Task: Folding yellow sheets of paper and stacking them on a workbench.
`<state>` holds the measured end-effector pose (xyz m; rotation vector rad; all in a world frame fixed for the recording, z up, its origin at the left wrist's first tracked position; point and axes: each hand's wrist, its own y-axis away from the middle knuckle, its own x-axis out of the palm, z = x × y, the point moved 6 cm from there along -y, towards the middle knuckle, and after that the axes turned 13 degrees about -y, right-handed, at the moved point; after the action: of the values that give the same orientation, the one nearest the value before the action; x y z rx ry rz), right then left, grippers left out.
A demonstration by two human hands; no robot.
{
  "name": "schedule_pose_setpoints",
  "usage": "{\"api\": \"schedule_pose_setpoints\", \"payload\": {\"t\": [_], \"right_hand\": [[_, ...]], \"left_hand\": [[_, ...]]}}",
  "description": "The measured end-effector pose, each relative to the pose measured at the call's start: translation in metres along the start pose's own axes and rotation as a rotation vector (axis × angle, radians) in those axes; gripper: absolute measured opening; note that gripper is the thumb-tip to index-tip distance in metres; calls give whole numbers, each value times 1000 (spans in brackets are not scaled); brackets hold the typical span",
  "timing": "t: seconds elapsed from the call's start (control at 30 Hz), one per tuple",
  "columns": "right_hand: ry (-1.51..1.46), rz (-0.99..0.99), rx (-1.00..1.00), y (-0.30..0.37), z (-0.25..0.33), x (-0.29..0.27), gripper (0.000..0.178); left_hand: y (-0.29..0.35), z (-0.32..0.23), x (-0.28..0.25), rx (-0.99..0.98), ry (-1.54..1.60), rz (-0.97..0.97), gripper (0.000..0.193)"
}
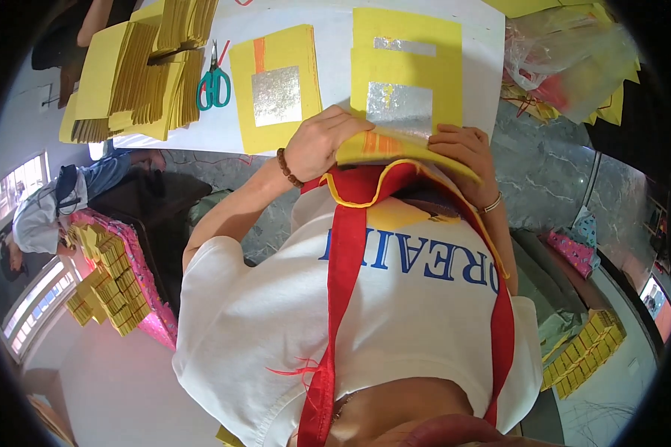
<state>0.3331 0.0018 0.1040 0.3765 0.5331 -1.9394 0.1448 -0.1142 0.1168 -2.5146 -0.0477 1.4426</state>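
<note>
At the table's near edge, my left hand [323, 143] and my right hand [464, 153] grip opposite ends of a curved yellow joss paper sheet [395, 149] with orange streaks. Whether it is one sheet or several I cannot tell. The fingers of both hands are bent over it, and its underside is hidden. Just beyond lie overlapping yellow joss papers with silver patches [443, 82]. Left of these rests a stack of yellow joss paper [309, 89] bearing a silver square and an orange stripe. Green-handled scissors [214, 89] lie beside that stack.
Folded yellow paper bundles [138, 71] pile up at the white table's [332, 45] left end. A clear plastic bag [566, 56] sits at the right. Another person [41, 208] is at the far left, near more yellow bundles [112, 279] on pink cloth. Further bundles [585, 354] stand lower right.
</note>
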Motion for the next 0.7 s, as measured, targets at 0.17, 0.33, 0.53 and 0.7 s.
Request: {"api": "schedule_pose_setpoints", "payload": {"t": [0.17, 0.33, 0.53, 0.7], "right_hand": [[-357, -175, 345, -5, -19, -5, 24], [-527, -246, 558, -13, -39, 1, 32], [-537, -609, 444, -25, -36, -6, 49], [-226, -504, 393, -28, -38, -8, 43]], "left_hand": [[-15, 16, 5, -248, 89, 122, 20], [-9, 48, 30, -589, 259, 153, 30], [-19, 50, 32, -705, 618, 109, 24], [-19, 64, 44, -748, 748, 175, 25]]}}
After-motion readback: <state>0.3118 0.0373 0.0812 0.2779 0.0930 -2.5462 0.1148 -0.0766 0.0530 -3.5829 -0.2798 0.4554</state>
